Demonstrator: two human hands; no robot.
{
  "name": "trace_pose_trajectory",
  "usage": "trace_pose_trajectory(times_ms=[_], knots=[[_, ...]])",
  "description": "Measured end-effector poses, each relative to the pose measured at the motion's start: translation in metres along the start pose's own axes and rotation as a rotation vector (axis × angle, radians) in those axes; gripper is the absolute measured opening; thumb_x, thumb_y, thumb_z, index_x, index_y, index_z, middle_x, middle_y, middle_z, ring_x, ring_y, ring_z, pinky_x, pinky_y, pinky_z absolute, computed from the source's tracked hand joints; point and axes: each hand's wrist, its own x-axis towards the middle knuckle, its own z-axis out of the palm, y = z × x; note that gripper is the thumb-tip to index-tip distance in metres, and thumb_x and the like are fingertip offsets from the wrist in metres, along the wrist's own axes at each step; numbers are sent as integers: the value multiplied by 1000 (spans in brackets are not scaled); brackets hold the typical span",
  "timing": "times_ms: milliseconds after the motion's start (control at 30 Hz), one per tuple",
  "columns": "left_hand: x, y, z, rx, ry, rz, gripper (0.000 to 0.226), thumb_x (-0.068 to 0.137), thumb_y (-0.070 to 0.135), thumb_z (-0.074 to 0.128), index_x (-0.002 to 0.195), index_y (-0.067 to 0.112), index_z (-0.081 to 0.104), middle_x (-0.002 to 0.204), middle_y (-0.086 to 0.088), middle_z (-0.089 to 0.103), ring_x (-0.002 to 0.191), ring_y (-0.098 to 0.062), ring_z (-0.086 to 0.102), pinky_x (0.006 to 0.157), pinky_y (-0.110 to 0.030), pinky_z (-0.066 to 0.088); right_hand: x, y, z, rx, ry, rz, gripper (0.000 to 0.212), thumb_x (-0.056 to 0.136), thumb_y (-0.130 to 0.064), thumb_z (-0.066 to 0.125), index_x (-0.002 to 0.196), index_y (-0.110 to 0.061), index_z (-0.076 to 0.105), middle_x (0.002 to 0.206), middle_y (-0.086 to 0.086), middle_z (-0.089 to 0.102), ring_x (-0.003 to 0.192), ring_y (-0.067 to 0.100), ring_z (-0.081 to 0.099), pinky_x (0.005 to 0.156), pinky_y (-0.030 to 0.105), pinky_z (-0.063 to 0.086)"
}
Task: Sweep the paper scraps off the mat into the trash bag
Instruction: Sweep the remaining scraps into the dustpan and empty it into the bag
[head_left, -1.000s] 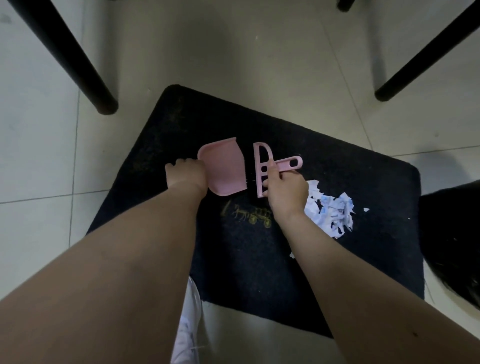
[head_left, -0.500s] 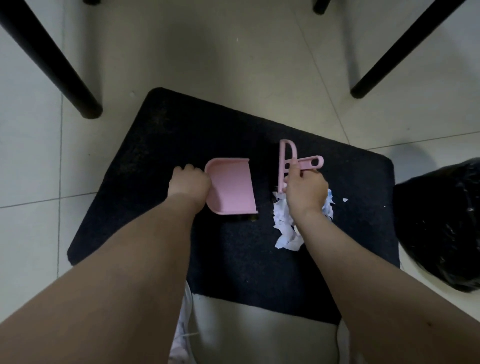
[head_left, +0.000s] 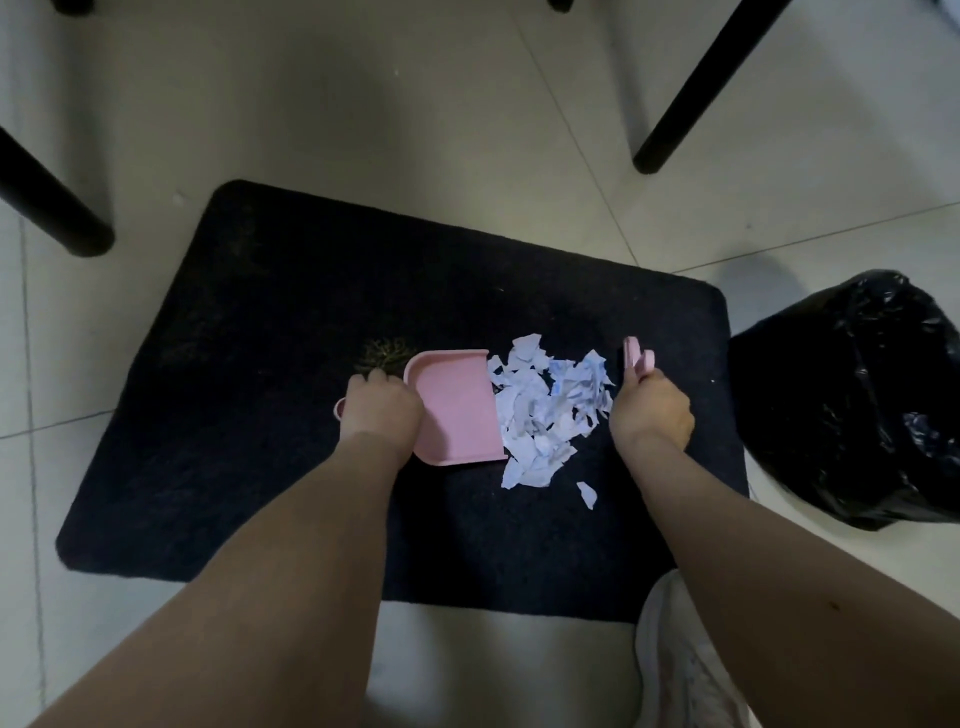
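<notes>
A dark mat (head_left: 270, 364) lies on the tiled floor. On it, a heap of white and blue paper scraps (head_left: 545, 410) lies between my two hands. My left hand (head_left: 382, 408) grips the handle of a pink dustpan (head_left: 454, 408), whose open edge touches the left side of the heap. My right hand (head_left: 652, 413) grips a small pink brush (head_left: 638, 360) just right of the heap; only the top of the brush shows above the fist. One stray scrap (head_left: 587, 493) lies nearer to me. The black trash bag (head_left: 857, 400) stands open on the floor right of the mat.
Black furniture legs stand on the floor at the far left (head_left: 52, 208) and far right (head_left: 691, 104) beyond the mat. A white shoe (head_left: 685, 670) sits at the mat's near right corner. Pale floor tiles (head_left: 415, 104) surround the mat.
My right hand with the brush has moved right, to the far side of the scraps, which were under it before and now lie in plain sight. The dustpan's mouth now meets the heap.
</notes>
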Motion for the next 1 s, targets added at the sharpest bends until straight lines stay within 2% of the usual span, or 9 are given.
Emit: trace_pose_trajectory(times_ms=[100, 233, 400, 600, 667, 767, 900, 1000], knots=[[-1, 4, 2, -4, -3, -7, 36, 92, 5, 42, 126, 5, 52, 124, -12, 57, 115, -29, 51, 95, -38, 40, 2, -3, 14, -26, -98, -25, 38, 101, -36, 35, 109, -9, 61, 102, 14, 66, 93, 31, 62, 68, 31, 38], [-2, 9, 5, -19, -13, -18, 36, 92, 6, 41, 126, 4, 52, 123, -12, 58, 113, -29, 52, 94, -38, 40, -15, -20, 30, -29, -135, -96, 35, 101, -35, 37, 106, -12, 63, 83, 6, 63, 76, 24, 64, 62, 32, 49], [-2, 9, 3, -20, -12, -21, 38, 92, 5, 39, 129, 3, 50, 125, -14, 57, 115, -31, 51, 95, -39, 39, -41, -42, 44, 6, -192, -218, 35, 101, -35, 35, 111, -15, 62, 98, 11, 69, 91, 31, 64, 71, 33, 45], [-2, 9, 4, -58, -18, -38, 37, 92, 9, 42, 128, 4, 51, 125, -13, 57, 115, -29, 51, 95, -38, 39, -65, -59, 50, -17, -244, -320, 34, 100, -33, 35, 114, -14, 60, 103, 12, 67, 98, 33, 61, 78, 36, 46], [-3, 8, 4, -82, -20, -48, 37, 92, 12, 43, 127, 5, 51, 125, -12, 57, 116, -29, 51, 95, -38, 39, -70, -62, 48, -32, -254, -354, 36, 101, -35, 32, 113, -14, 59, 104, 11, 67, 99, 32, 60, 76, 35, 42], [-5, 7, 4, -106, -21, -67, 36, 93, 13, 44, 127, 6, 51, 125, -11, 57, 117, -29, 51, 95, -39, 40, -73, -64, 44, -13, -255, -391, 37, 101, -36, 31, 112, -15, 59, 101, 9, 66, 96, 30, 61, 72, 33, 40], [-10, 3, 3, -112, -19, -83, 36, 93, 12, 44, 127, 7, 51, 125, -10, 57, 117, -28, 51, 94, -38, 41, -70, -65, 31, 39, -215, -394, 35, 100, -36, 32, 101, -16, 60, 89, 8, 65, 88, 29, 61, 67, 30, 35], [-14, 2, -2, -124, -8, -96, 36, 93, 12, 44, 127, 7, 52, 125, -9, 57, 117, -27, 51, 94, -37, 40, -63, -66, 18, 100, -180, -367, 42, 100, -39, 30, 96, -15, 64, 83, 8, 64, 84, 30, 61, 67, 30, 39]])
